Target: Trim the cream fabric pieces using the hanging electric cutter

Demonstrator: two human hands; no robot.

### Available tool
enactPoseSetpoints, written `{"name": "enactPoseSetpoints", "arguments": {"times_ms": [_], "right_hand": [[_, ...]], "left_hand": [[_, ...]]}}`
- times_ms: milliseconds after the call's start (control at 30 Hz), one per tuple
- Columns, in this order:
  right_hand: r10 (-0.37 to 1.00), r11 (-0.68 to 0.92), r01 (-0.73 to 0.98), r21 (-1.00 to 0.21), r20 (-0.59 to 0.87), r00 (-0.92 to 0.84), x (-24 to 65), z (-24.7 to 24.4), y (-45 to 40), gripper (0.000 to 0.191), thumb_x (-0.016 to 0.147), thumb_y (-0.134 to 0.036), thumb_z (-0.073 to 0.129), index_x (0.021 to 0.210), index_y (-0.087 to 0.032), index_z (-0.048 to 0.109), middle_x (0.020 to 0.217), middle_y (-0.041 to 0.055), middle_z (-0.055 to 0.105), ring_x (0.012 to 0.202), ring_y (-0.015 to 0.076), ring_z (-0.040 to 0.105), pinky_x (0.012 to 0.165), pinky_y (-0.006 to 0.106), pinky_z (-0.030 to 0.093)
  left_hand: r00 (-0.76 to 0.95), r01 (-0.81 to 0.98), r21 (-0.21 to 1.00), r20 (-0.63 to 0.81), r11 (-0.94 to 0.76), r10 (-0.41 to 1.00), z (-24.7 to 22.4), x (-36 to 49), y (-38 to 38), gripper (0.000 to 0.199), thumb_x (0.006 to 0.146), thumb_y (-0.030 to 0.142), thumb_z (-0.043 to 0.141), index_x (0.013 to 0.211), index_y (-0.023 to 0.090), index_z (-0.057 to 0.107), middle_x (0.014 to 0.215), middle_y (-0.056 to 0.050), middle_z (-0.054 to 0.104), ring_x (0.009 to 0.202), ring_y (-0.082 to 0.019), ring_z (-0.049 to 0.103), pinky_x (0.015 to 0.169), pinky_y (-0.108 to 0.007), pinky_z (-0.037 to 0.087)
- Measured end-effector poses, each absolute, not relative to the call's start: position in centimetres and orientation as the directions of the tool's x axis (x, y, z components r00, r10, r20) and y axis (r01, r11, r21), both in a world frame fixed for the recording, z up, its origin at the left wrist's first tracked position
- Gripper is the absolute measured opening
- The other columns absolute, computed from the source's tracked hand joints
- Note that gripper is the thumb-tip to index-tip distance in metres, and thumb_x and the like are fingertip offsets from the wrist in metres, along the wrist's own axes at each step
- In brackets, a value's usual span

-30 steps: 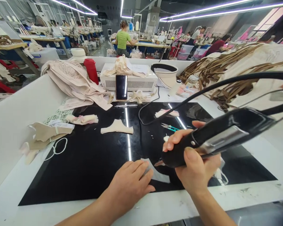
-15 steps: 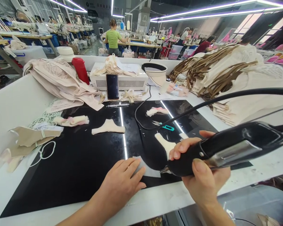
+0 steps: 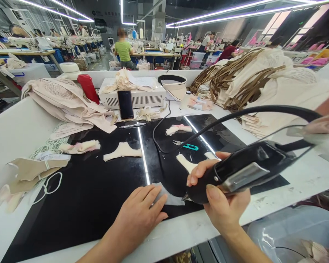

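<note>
Grey piece [image 3: 172, 199] pinned, lower centre
Seemingly steadied by the flat left hand [image 3: 141, 208]; black tool [image 3: 242, 166] is gripped by the right hand [image 3: 224, 206].

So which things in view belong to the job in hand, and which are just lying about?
Apparently in use:
black handheld tool, gripped in the right hand
grey piece, under the left hand
black mat, beneath the piece

Probably just lying about:
phone
red bottle
pen
teal snips
</note>
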State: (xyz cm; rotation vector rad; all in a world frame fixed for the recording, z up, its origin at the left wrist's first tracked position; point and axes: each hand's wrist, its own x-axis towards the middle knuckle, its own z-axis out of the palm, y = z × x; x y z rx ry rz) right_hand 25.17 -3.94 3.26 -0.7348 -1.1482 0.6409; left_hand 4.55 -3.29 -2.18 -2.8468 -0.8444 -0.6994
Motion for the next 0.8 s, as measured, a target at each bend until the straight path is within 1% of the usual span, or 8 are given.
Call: {"name": "enactPoseSetpoints", "arguments": {"times_ms": [133, 200, 300, 367, 467, 600, 800], "right_hand": [[0.765, 0.610, -0.066, -0.790, 0.565, 0.310, 24.9, 3.4, -3.8, 0.044, 0.092, -0.030, 0.074, 0.131, -0.028, 0.053, 0.088, -0.0001, 0.065, 0.064, 0.0154, 0.064, 0.055, 0.031, 0.058], [0.764, 0.609, -0.072, -0.790, 0.559, 0.322, 24.6, 3.7, -3.8, 0.043, 0.090, -0.031, 0.075, 0.127, -0.027, 0.054, 0.086, -0.0005, 0.066, 0.063, 0.0151, 0.064, 0.055, 0.030, 0.058], [0.752, 0.612, -0.070, -0.788, 0.553, 0.359, 24.3, 4.1, -3.7, 0.042, 0.088, -0.036, 0.078, 0.122, -0.026, 0.056, 0.082, -0.0012, 0.066, 0.060, 0.0144, 0.064, 0.053, 0.028, 0.058], [0.756, 0.604, -0.070, -0.794, 0.544, 0.364, 24.2, 4.3, -3.7, 0.041, 0.087, -0.037, 0.078, 0.120, -0.026, 0.056, 0.081, -0.0014, 0.066, 0.059, 0.0144, 0.064, 0.052, 0.028, 0.058], [0.770, 0.583, -0.067, -0.810, 0.523, 0.365, 24.2, 4.4, -3.7, 0.037, 0.086, -0.032, 0.077, 0.115, -0.027, 0.055, 0.081, -0.0019, 0.067, 0.059, 0.0148, 0.065, 0.053, 0.028, 0.059], [0.774, 0.570, -0.057, -0.820, 0.512, 0.372, 24.3, 4.3, -3.7, 0.036, 0.082, -0.023, 0.076, 0.109, -0.027, 0.054, 0.081, -0.0033, 0.067, 0.056, 0.0138, 0.065, 0.052, 0.027, 0.058], [0.766, 0.576, -0.023, -0.817, 0.530, 0.364, 24.5, 4.4, -3.6, 0.030, 0.082, -0.020, 0.073, 0.104, -0.027, 0.054, 0.082, -0.0034, 0.066, 0.057, 0.0132, 0.065, 0.053, 0.027, 0.058]], "left_hand": [[0.729, 0.515, 0.045, 0.503, -0.856, 0.465, -1.7, 4.9, -3.4, 0.033, 0.111, 0.034, 0.041, 0.122, 0.016, 0.067, 0.125, -0.006, 0.073, 0.116, -0.023, 0.067, 0.103, -0.041, 0.053], [0.731, 0.495, 0.057, 0.511, -0.867, 0.451, -1.4, 5.4, -3.6, 0.033, 0.111, 0.033, 0.041, 0.121, 0.015, 0.066, 0.121, -0.005, 0.073, 0.113, -0.022, 0.067, 0.105, -0.039, 0.051], [0.752, 0.459, 0.078, 0.497, -0.885, 0.433, -1.5, 6.4, -4.0, 0.036, 0.111, 0.035, 0.039, 0.120, 0.013, 0.066, 0.112, -0.005, 0.073, 0.106, -0.021, 0.067, 0.103, -0.036, 0.051], [0.766, 0.452, 0.077, 0.477, -0.889, 0.431, -1.9, 6.8, -4.1, 0.035, 0.110, 0.036, 0.041, 0.120, 0.013, 0.065, 0.110, -0.006, 0.072, 0.105, -0.021, 0.067, 0.100, -0.036, 0.052], [0.781, 0.458, 0.058, 0.451, -0.887, 0.433, -2.5, 7.0, -3.9, 0.033, 0.109, 0.037, 0.046, 0.122, 0.013, 0.064, 0.111, -0.008, 0.070, 0.105, -0.022, 0.066, 0.099, -0.036, 0.052], [0.784, 0.465, 0.033, 0.450, -0.885, 0.428, -2.8, 6.9, -3.6, 0.035, 0.110, 0.036, 0.041, 0.124, 0.013, 0.064, 0.113, -0.007, 0.070, 0.104, -0.023, 0.065, 0.097, -0.037, 0.053], [0.791, 0.445, 0.023, 0.459, -0.895, 0.405, -2.6, 6.8, -3.5, 0.033, 0.110, 0.031, 0.040, 0.123, 0.014, 0.065, 0.111, -0.007, 0.070, 0.103, -0.023, 0.065, 0.095, -0.038, 0.054]]}}
